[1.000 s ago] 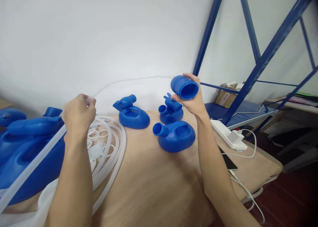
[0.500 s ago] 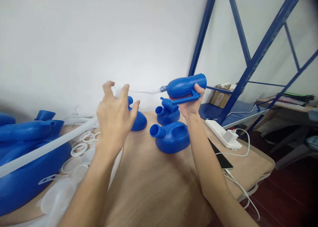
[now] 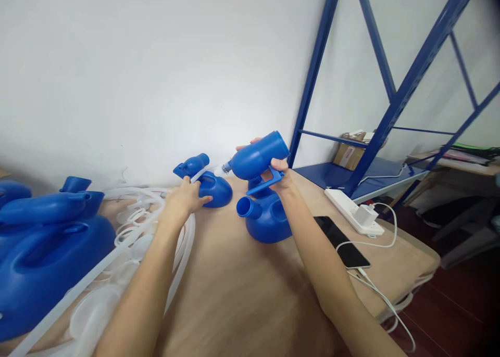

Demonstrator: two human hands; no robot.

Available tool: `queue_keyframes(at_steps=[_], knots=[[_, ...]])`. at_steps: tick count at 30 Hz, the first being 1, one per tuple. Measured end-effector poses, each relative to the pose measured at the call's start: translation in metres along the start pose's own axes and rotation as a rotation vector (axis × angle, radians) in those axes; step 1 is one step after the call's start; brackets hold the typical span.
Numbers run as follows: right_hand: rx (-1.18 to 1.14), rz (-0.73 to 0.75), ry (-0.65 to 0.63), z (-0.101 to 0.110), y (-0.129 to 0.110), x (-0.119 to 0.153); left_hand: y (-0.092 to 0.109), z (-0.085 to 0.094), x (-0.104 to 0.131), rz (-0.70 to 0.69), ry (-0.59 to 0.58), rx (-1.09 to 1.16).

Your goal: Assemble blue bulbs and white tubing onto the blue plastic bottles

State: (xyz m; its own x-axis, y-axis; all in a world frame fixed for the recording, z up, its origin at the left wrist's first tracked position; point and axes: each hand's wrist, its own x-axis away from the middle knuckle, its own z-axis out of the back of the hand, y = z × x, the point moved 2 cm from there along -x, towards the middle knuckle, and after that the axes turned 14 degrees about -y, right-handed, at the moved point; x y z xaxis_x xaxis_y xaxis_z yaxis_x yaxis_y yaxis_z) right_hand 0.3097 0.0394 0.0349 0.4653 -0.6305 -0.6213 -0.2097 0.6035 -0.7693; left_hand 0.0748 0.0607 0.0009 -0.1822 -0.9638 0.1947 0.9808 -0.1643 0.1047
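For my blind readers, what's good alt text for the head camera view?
The right hand holds a blue container with a handle over a brown table; the left hand is at a pale hose. Blue jugs, coiled tubing and a phone rest nearby.

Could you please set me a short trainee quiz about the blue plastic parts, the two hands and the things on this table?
1. Multiple choice: what does the right hand hold?
A) a cardboard box
B) a blue spout with a handle
C) a white ring

2. True or false: seen from the camera, the black phone lies to the left of the white power strip.

3. Fill in the missing word: the fingers of the left hand are at a translucent ____ that runs toward the narrow end of the held part.

Key: 1. B; 2. true; 3. tube
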Motion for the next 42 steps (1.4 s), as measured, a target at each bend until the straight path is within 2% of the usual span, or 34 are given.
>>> queue_keyframes(at_steps=[4, 7, 9, 12, 15, 19, 24, 28, 32, 37, 42], knots=[[0.002, 0.070, -0.039, 0.005, -0.009, 0.005, -0.012, 0.000, -0.008, -0.016, -0.012, -0.033], [0.110, 0.064, -0.077, 0.011, -0.017, 0.008, -0.009, 0.012, 0.003, -0.081, 0.043, -0.032], [0.180, 0.075, -0.098, 0.015, -0.021, 0.010, 0.003, 0.023, 0.018, -0.190, 0.198, -0.018], [0.220, 0.112, -0.131, 0.016, -0.027, 0.012, 0.027, 0.035, 0.041, -0.363, 0.494, -0.021], [0.250, 0.116, -0.129, 0.012, -0.031, 0.012, 0.045, 0.035, 0.053, -0.396, 0.623, -0.129], [0.228, 0.113, -0.118, 0.004, -0.034, 0.011, 0.051, 0.031, 0.055, -0.417, 0.629, -0.246], [0.123, 0.037, -0.048, 0.000, -0.033, 0.011, 0.049, 0.033, 0.054, -0.450, 0.604, -0.269], [0.008, -0.027, 0.029, 0.004, -0.033, 0.013, 0.045, 0.035, 0.052, -0.594, 0.563, -0.190], [-0.098, -0.038, -0.005, 0.010, -0.031, 0.015, 0.038, 0.035, 0.050, -0.757, 0.506, -0.054], [-0.119, -0.056, -0.057, 0.015, -0.028, 0.016, 0.032, 0.032, 0.045, -0.755, 0.488, 0.026], [-0.063, -0.016, -0.088, 0.017, -0.036, 0.020, 0.028, 0.035, 0.045, -0.773, 0.446, 0.103]])
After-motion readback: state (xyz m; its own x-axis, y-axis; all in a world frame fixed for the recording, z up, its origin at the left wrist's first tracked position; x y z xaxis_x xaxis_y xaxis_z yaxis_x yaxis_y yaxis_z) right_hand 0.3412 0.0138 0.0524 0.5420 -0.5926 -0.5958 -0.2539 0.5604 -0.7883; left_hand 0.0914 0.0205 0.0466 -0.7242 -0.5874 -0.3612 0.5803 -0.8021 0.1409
